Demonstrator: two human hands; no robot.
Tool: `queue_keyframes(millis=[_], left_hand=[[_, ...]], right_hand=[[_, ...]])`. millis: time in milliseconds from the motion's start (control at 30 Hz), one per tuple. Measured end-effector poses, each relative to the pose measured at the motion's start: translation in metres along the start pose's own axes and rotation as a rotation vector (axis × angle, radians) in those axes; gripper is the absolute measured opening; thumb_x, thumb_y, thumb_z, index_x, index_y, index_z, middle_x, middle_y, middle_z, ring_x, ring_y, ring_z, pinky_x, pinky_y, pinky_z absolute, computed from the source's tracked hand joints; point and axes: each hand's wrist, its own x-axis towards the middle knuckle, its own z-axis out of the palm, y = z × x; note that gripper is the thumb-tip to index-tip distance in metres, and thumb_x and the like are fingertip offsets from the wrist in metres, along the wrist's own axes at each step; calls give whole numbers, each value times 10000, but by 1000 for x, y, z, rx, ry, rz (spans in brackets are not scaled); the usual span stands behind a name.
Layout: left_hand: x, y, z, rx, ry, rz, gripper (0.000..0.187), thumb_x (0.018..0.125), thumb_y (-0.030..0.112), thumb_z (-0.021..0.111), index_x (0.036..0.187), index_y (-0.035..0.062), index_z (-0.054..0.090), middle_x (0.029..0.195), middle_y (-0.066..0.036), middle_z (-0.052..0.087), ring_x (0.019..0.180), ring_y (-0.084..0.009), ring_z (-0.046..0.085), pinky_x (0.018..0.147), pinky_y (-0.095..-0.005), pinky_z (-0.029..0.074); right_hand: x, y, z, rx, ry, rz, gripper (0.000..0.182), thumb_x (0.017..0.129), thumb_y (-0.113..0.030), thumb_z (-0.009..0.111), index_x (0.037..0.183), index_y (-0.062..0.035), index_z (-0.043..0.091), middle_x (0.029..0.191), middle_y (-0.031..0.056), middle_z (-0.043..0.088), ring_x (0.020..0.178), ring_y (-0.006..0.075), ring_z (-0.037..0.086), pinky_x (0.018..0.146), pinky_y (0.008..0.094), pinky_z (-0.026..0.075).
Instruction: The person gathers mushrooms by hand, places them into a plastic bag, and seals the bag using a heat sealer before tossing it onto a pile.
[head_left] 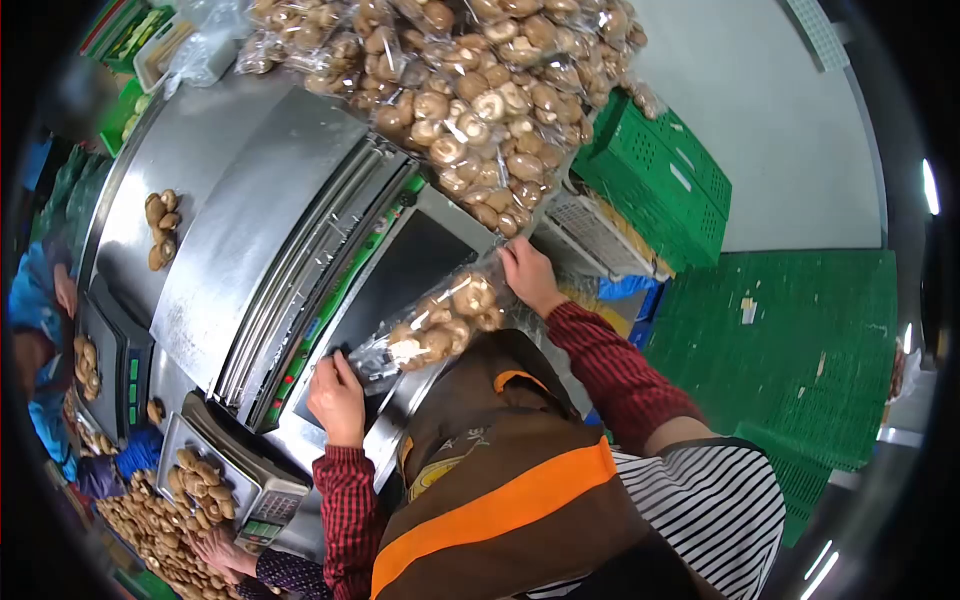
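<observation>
A clear plastic bag of brown mushrooms (440, 335) is stretched between my hands in front of the brown apron. My left hand (337, 398) pinches its near left end, close to the front edge of the bag sealer (310, 290). At the upper right end, my right hand (529, 274) is closed on the gathered plastic. Below the bag lies the sealer's dark flat plate (405, 265). Just beyond my right hand rises a big pile of bagged mushrooms (480, 105).
Green crates (655, 170) stand at the right of the pile, with a green slatted platform (780, 340) nearer. Loose mushrooms (161, 228) lie on the steel table. At lower left, another person's hand (222, 552) is by a scale (205, 470) holding mushrooms. A blue-sleeved person (40, 300) stands far left.
</observation>
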Motion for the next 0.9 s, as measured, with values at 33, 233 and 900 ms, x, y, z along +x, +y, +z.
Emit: queue_keyframes(millis=[33, 233, 900], left_hand=[[11, 3, 9, 67, 72, 64, 243, 916, 153, 644, 739, 35, 526, 679, -136, 580, 610, -344, 580, 540, -445, 451], [26, 56, 48, -128, -99, 48, 133, 938, 175, 608, 916, 43, 603, 788, -86, 615, 750, -285, 613, 693, -399, 504], [-31, 54, 29, -2143, -1498, -731, 930, 857, 694, 515, 1404, -43, 364, 1327, -228, 481, 1132, -281, 542, 971, -397, 433]], right_hand=[[-3, -3, 14, 7, 2, 20, 142, 943, -174, 581, 926, -50, 514, 739, 214, 608, 696, 433, 614, 577, 483, 467], [-44, -36, 57, 458, -113, 441, 85, 962, -123, 500, 1002, -54, 468, 875, 202, 601, 872, 314, 636, 732, 414, 489], [34, -138, -175, 994, -916, -397, 456, 943, -309, 621, 1289, -17, 573, 1312, 116, 588, 1103, 229, 609, 997, 369, 448]])
